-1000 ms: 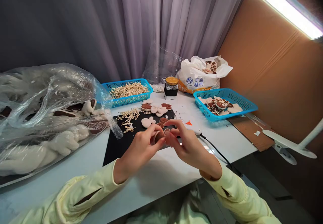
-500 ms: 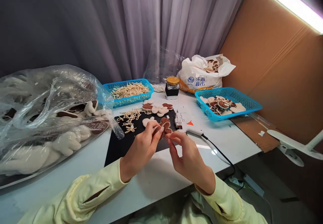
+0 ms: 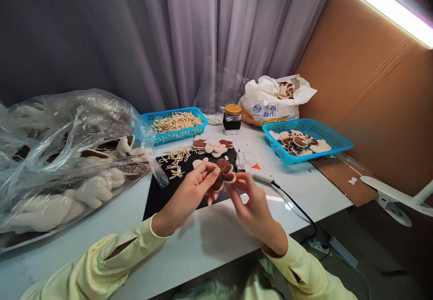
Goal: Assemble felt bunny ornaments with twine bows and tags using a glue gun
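Observation:
A brown plush piece with pale edges and rounded lobes [image 3: 223, 170] is held up over the front of the black mat [image 3: 158, 200]. My left hand [image 3: 196, 185] pinches its left side between thumb and fingers. My right hand [image 3: 248, 196] has its fingertips closed on the lobe at the right. Just behind lies a white glue gun [image 3: 255, 170], its nozzle pointing up and away. More brown and white plush pieces [image 3: 213, 147] rest at the mat's back edge. Knotted cream cord loops [image 3: 177, 155] are heaped on the mat's left part.
A blue basket of cream cords [image 3: 176, 124] stands behind, with a black jar [image 3: 232, 122] beside it. To the right are a blue basket of plush pieces [image 3: 304, 144] and a white shopping bag [image 3: 267, 103]. Clear plastic bags of plush [image 3: 67, 169] fill the left. A black cable [image 3: 294, 200] runs off the table's edge.
The plush piece has turned so that more of its brown lobes show. My right fingertips now press on its right lobe. The view has shifted slightly.

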Demonstrator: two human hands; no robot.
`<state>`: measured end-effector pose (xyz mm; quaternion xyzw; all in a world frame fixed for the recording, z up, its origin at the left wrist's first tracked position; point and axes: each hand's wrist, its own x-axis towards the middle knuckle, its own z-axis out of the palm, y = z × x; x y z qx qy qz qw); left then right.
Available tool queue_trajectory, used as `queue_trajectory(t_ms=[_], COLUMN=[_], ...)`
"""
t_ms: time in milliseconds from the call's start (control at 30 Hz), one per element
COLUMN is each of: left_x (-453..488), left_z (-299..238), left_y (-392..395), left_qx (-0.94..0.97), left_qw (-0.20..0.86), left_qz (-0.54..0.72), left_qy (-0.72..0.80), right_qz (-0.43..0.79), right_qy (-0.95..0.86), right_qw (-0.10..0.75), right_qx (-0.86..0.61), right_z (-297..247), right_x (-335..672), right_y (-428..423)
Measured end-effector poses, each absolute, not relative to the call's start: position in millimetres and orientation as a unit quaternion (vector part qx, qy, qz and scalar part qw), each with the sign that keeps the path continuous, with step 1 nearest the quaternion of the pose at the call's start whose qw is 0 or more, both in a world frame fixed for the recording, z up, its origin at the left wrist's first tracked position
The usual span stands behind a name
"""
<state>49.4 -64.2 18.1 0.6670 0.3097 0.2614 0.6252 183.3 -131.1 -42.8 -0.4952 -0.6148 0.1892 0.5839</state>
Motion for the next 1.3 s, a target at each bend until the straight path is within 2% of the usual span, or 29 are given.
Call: queue_trajectory(t_ms=[233, 333, 467, 600, 733, 833, 1000, 1167, 1300], left_x=[39.1, 36.4, 36.0, 38.0, 40.0, 39.4, 36.1, 36.4, 39.8], left_z=[13.6, 12.5, 8.5, 3.6, -2.0, -6.0, -3.3, -3.4, -13.2], left_y=[-72.5, -77.2, -79.8, -76.3, -65.3, -56.0, -51.6, -51.1, -41.3], left_qx=[0.747, 0.782, 0.810, 0.818, 0.821, 0.838, 0.870, 0.900, 0.906], left_qw=[0.580, 0.544, 0.505, 0.473, 0.447, 0.408, 0.313, 0.174, 0.008], left_qz=[0.205, 0.178, 0.124, 0.094, 0.093, 0.116, 0.173, 0.206, 0.251], left_qy=[0.253, 0.246, 0.272, 0.313, 0.344, 0.342, 0.340, 0.342, 0.340], right_qz=[0.280, 0.299, 0.302, 0.239, 0.112, 0.061, 0.071, 0.194, 0.261], right_qy=[-0.576, -0.617, -0.699, -0.746, -0.767, -0.774, -0.752, -0.666, -0.606], right_qw=[0.607, 0.547, 0.400, 0.306, 0.290, 0.283, 0.321, 0.488, 0.558], right_qx=[-0.470, -0.480, -0.510, -0.541, -0.561, -0.563, -0.571, -0.531, -0.503], right_z=[-22.6, -10.9, -3.2, -5.4, -13.6, -17.5, -19.9, -29.5, -30.9], right_x=[198.7, 201.5, 200.6, 197.6, 192.4, 188.4, 188.5, 190.8, 186.8], right_y=[-113.9, -99.8, -86.6, -82.5, -81.8, -80.7, -77.5, -73.1, -69.3])
